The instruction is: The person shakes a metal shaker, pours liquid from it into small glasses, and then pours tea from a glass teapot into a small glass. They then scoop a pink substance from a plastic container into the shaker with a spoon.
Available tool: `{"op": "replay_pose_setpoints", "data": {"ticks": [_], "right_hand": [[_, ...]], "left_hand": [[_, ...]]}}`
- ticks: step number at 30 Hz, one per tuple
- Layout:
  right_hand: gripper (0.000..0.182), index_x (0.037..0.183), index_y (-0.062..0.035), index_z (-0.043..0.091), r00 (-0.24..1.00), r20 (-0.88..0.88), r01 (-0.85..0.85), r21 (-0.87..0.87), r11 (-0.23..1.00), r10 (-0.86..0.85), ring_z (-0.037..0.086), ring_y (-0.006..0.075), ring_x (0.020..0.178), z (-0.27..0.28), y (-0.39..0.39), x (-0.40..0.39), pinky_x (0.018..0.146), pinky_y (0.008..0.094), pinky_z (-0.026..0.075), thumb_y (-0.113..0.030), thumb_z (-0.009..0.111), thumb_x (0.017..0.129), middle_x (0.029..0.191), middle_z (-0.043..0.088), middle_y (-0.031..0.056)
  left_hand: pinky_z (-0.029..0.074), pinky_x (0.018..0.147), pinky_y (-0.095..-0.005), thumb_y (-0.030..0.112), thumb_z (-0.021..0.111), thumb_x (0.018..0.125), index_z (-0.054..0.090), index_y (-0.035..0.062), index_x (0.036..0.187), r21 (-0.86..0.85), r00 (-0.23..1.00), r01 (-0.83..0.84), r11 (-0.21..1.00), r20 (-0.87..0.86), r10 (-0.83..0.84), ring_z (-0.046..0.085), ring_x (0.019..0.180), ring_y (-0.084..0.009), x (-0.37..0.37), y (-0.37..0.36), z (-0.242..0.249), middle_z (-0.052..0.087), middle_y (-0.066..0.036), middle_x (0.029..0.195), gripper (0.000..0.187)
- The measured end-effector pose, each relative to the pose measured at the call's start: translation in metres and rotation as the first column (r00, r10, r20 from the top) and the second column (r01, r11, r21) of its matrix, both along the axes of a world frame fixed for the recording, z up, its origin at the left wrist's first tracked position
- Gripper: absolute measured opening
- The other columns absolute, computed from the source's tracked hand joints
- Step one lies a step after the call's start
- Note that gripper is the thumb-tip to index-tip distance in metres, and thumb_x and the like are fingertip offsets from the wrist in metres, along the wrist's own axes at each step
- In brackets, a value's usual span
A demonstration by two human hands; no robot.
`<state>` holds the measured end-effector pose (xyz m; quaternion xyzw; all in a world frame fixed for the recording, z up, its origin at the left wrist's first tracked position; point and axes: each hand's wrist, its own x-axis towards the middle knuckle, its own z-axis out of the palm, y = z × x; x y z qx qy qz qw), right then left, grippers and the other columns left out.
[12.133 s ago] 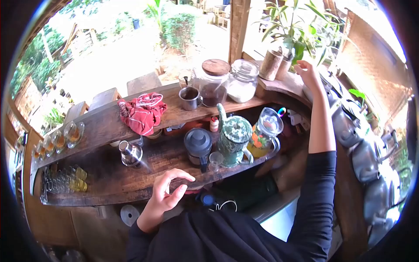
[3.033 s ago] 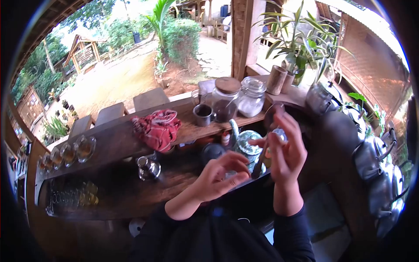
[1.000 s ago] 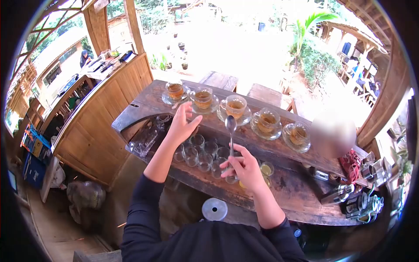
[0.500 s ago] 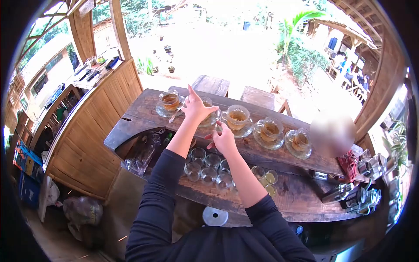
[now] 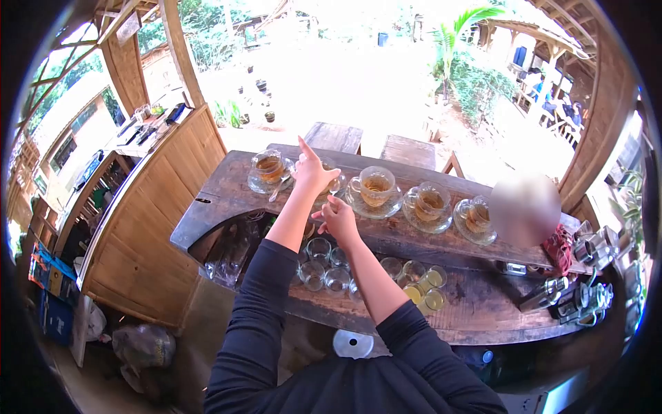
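Note:
My left hand reaches over a glass cup of tea on a glass saucer, second from the left in a row on the wooden counter, and hides most of it. Its index finger and thumb are stretched wide apart; whether the other fingers touch the cup is hidden. Just in front of that saucer is my right hand, fingers loosely apart with nothing visible in them. To the left stands another tea cup with a spoon on its saucer. On the right are three more, the nearest being a tea cup.
On the lower shelf stand several empty glasses and several glasses of yellowish liquid. Metal pots and a red cloth are at the right end. A wooden partition rises at the left.
My right hand has shifted a little left, closer to my left wrist. My left hand stays over the second cup. The view has tilted slightly, showing more of the yellowish glasses.

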<state>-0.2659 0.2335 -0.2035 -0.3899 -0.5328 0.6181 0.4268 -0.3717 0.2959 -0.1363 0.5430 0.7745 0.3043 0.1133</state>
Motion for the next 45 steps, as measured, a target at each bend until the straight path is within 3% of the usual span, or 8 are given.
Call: {"op": "replay_pose_setpoints", "data": {"ticks": [2,6,8,19,28,37,42,45], "right_hand": [[0.052,0.139,0.0072,0.029,1.000,-0.004,0.001,0.001,1.000,-0.001,0.057,0.0119,0.045,0.001,0.001,-0.001,0.042,0.0216,0.040,-0.014,0.046,0.095,0.081,0.068,0.0111],[0.052,0.140,0.0045,0.028,1.000,-0.027,-0.006,-0.040,0.999,0.005,0.057,0.0121,0.046,0.000,0.002,-0.004,0.041,0.0210,0.038,-0.017,0.044,0.096,0.084,0.068,0.0116],[0.053,0.141,0.0037,0.026,0.998,-0.055,-0.002,-0.057,0.998,-0.001,0.058,0.0125,0.047,-0.003,0.003,-0.006,0.041,0.0209,0.038,-0.018,0.044,0.097,0.085,0.068,0.0120],[0.062,0.147,-0.0105,0.019,0.995,-0.074,-0.084,-0.176,0.981,0.072,0.065,0.0178,0.056,0.006,0.000,0.005,0.042,0.0211,0.040,-0.023,0.050,0.095,0.097,0.065,0.0139],[0.063,0.146,-0.0087,0.025,0.957,0.250,-0.164,0.052,0.985,0.146,0.065,0.0159,0.054,0.055,-0.046,0.077,0.051,0.0227,0.049,-0.019,0.055,0.091,0.087,0.066,0.0106],[0.060,0.145,-0.0078,0.027,0.986,-0.146,0.145,0.468,0.872,-0.086,0.067,0.0197,0.080,0.134,-0.156,0.202,0.066,0.0242,0.051,-0.006,0.055,0.092,0.116,0.060,0.0184],[0.057,0.143,-0.0048,0.029,0.974,-0.197,0.210,0.609,0.765,-0.111,0.064,0.0200,0.092,0.135,-0.210,0.254,0.079,0.0291,0.051,0.001,0.052,0.091,0.117,0.059,0.0197],[0.049,0.136,-0.0015,0.037,0.958,-0.240,0.279,0.643,0.713,-0.158,0.064,0.0213,0.093,0.120,-0.238,0.267,0.080,0.0308,0.049,-0.001,0.054,0.090,0.109,0.063,0.0186]], "left_hand": [[0.041,0.100,-0.0436,0.044,0.080,0.065,-0.021,-0.0014,0.141,-0.017,0.996,-0.010,1.000,-0.085,0.009,0.046,0.122,-0.0411,-0.001,0.002,0.000,0.037,-0.033,0.136,0.135],[0.040,0.101,-0.0439,0.046,0.080,0.065,-0.019,-0.0026,0.142,-0.020,0.997,0.005,1.000,-0.080,-0.007,0.044,0.123,-0.0420,-0.005,0.003,-0.004,0.037,-0.033,0.136,0.134],[0.032,0.103,-0.0546,0.041,0.080,0.067,-0.019,0.0069,0.144,0.004,1.000,0.020,1.000,-0.013,-0.019,0.039,0.127,-0.0398,-0.006,0.004,-0.005,0.036,-0.027,0.139,0.131],[0.029,0.103,-0.0571,0.060,0.073,0.067,0.010,0.0064,0.146,-0.101,0.987,0.015,0.995,-0.159,-0.031,0.038,0.129,-0.0369,-0.002,-0.006,0.006,0.036,-0.022,0.140,0.114],[0.023,0.104,-0.0631,0.070,0.064,0.069,0.028,0.0063,0.142,0.100,0.969,0.077,0.992,-0.243,-0.050,0.031,0.134,-0.0345,0.017,-0.046,0.028,0.036,-0.018,0.142,0.103],[0.039,0.098,-0.0435,0.034,0.068,0.083,0.041,0.0031,0.129,0.535,0.808,0.543,0.647,-0.125,-0.575,0.049,0.118,-0.0302,0.064,-0.191,0.069,0.049,-0.018,0.129,0.062],[0.046,0.087,-0.0355,0.013,0.072,0.079,0.046,0.0001,0.120,0.542,0.496,0.781,0.311,-0.235,-0.836,0.062,0.095,-0.0227,0.090,-0.244,0.080,0.060,-0.014,0.112,0.051],[0.048,0.083,-0.0354,0.015,0.066,0.083,0.052,-0.0027,0.111,0.587,0.328,0.772,0.246,-0.035,-0.944,0.064,0.088,-0.0232,0.121,-0.261,0.059,0.064,-0.015,0.102,0.036]]}}
